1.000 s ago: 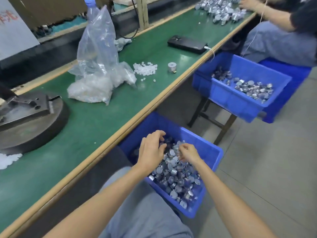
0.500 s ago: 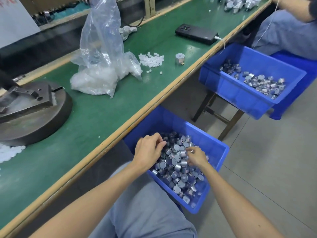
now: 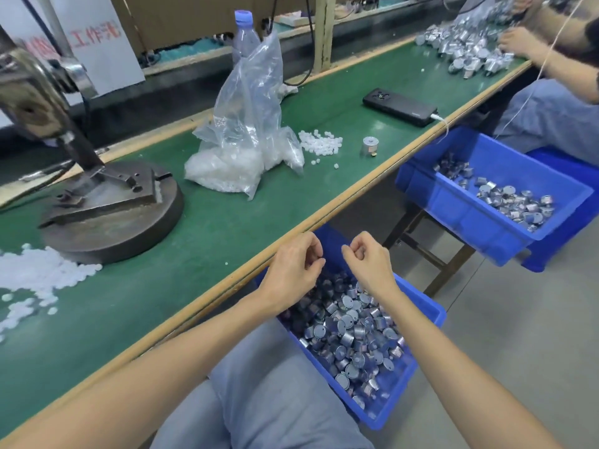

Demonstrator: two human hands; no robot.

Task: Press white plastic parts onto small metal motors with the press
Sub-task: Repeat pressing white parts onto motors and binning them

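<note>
Gathering motors (image 3: 343,322) from the blue bin (image 3: 431,306)
My left hand (image 3: 293,270) and right hand (image 3: 369,264) curl, contents unseen; pressing lies ahead.

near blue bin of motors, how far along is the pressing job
Done: nothing surely; no motor shows at the press. In hand: left hand and right hand curl above the near bin, contents hidden. Left: that bin's heap of motors, and white parts piled by the press.
</note>
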